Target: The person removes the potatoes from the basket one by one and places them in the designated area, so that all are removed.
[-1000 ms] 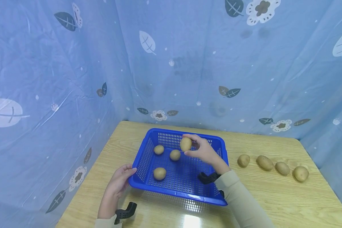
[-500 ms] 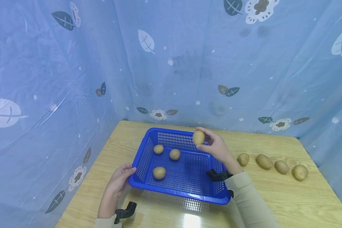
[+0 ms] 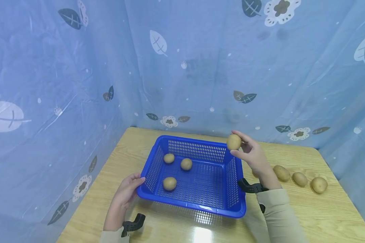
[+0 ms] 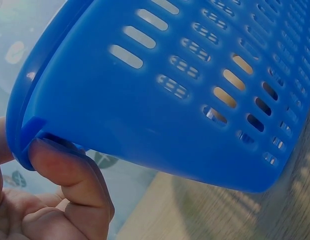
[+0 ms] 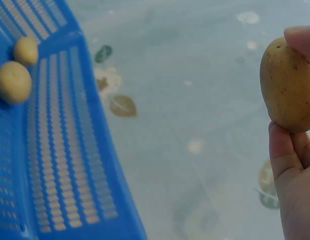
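Note:
A potato (image 3: pixel 234 142) is pinched between the thumb and fingers of my right hand (image 3: pixel 255 157), raised at the far right corner of the blue plastic basket (image 3: pixel 197 210). The right wrist view shows this potato (image 5: pixel 288 87) held at its two ends. My left hand (image 3: pixel 128 190) grips the basket's left rim; in the left wrist view the thumb and fingers (image 4: pixel 70 172) close over that rim. Inside the basket lie three potatoes, one near the front (image 3: pixel 169 184), one in the middle (image 3: pixel 186 164) and one at the back left (image 3: pixel 169 158).
On the wooden table (image 3: pixel 328 216) right of the basket, several potatoes lie in a row, among them a long one (image 3: pixel 281 173) and a round one (image 3: pixel 319 185). My right forearm partly hides one. A blue patterned curtain (image 3: pixel 200 84) hangs behind and at both sides.
My right hand has moved right with the potato, from above the basket's inside to its far right corner. The left hand keeps its grip on the rim.

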`<state>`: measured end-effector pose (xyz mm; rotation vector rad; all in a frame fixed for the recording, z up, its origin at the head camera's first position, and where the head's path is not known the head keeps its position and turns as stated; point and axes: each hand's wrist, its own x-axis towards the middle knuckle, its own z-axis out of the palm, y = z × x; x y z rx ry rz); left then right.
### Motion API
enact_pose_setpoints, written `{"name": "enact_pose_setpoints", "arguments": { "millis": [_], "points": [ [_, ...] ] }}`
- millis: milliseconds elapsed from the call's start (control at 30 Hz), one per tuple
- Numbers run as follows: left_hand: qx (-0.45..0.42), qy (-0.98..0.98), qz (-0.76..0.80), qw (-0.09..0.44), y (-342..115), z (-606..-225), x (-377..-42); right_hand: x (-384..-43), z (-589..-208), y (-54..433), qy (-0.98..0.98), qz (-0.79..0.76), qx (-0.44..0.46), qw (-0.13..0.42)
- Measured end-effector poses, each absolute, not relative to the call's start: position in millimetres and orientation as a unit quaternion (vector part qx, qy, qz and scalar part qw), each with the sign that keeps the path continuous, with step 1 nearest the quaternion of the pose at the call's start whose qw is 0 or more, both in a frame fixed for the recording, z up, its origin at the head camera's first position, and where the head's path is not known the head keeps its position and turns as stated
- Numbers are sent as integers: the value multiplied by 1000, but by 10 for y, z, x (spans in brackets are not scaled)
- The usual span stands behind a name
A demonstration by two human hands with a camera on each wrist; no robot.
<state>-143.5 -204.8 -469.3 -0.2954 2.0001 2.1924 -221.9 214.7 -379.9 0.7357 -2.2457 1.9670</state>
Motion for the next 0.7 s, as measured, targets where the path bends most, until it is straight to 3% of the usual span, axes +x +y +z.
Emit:
{"name": "enact_pose_setpoints", "arguments": {
  "millis": [367, 700],
  "points": [
    [-92, 680, 722, 82, -2056, -4679, -1446, -2080, -3883, 2650, -733, 647, 194, 86],
    [-92, 669, 732, 87, -2065, -4686, -1440, -1894, -4318, 2903, -747, 649, 135, 52]
  ]
}}
